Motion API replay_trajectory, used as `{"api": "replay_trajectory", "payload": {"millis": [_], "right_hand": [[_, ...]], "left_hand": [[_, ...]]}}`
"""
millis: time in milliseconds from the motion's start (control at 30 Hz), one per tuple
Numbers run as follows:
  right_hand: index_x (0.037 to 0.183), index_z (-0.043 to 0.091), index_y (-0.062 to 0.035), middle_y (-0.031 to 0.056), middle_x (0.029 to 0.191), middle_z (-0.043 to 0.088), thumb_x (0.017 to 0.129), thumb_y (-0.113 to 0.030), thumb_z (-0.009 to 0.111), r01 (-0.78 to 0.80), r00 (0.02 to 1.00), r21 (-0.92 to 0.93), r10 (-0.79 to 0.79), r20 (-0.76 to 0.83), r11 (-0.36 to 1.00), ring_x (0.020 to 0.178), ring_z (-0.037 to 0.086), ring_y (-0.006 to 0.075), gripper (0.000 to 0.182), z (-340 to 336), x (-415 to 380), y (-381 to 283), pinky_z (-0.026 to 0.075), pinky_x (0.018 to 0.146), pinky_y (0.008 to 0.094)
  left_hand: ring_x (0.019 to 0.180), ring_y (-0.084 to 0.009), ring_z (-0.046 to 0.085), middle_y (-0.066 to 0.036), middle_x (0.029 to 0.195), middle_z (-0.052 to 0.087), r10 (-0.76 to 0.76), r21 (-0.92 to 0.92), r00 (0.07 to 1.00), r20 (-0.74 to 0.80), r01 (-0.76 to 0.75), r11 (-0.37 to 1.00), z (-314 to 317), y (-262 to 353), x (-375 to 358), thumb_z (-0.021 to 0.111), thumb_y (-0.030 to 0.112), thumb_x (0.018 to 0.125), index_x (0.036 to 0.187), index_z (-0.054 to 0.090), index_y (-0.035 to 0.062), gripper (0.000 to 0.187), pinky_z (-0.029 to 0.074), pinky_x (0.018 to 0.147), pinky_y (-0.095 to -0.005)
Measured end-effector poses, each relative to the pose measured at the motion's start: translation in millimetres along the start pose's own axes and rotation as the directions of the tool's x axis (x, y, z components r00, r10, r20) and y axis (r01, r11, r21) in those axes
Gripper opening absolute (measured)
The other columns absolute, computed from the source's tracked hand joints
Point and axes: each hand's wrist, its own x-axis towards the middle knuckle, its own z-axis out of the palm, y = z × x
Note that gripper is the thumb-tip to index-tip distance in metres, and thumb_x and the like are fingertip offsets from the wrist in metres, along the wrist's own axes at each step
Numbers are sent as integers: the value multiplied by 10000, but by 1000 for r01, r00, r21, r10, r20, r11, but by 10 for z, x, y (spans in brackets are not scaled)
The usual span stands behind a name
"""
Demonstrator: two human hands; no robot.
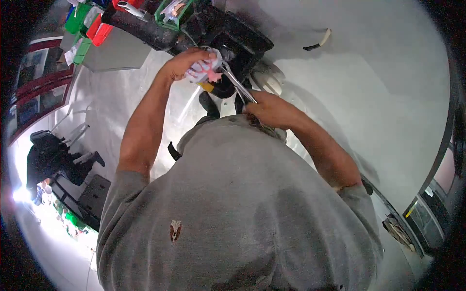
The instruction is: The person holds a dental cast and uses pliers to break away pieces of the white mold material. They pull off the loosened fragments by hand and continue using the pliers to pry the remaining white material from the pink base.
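My left hand (187, 63) is closed around a whitish block with pink parts (209, 72), which looks like a dental cast. In my right hand (269, 109) is a long, slim silver metal tool (237, 83), gripped near its lower end. The tool's tip reaches the right side of the block, and whether it touches cannot be made out. Both hands work in front of my body, over the near edge of a black tray-like unit (259, 42). A yellow patch (206, 87) shows just below the block.
Green bins (77, 19) and a red bin (99, 31) stand at the upper left, with another green bin (167, 14) behind my left hand. A curved piece with a black end (318, 41) lies on the pale surface at right. Another person (53, 157) is at far left.
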Motion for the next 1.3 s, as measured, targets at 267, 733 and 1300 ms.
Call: {"api": "replay_trajectory", "payload": {"millis": [267,733,1300], "right_hand": [[1107,561,-26,79,786,561,941,-312,536,164,965,77,-144,-221,983,773,554,163,332,129,176,97,467,701,339],[1465,200,-118,242,1248,521,938,-147,478,166,974,-158,-187,-129,973,1161,520,359,596,61,14,200,397,994,422],[1470,127,-66,304,1335,406,791,26,447,188,974,-230,-211,-78,955,1217,459,403,756,129,120,171,360,1043,427]], "left_hand": [[714,-99,565,-22,852,624,26,-49,999,29,-25,998,-197,54,-92,651,386,813,995,663,36,394,449,597,-230],[736,-82,574,-16,834,650,239,350,970,-54,-205,914,66,323,-380,705,215,794,932,697,28,233,459,700,-237],[685,-100,577,-54,775,667,8,392,991,-134,46,919,270,662,-618,734,230,743,925,710,10,286,470,655,-253]]}}
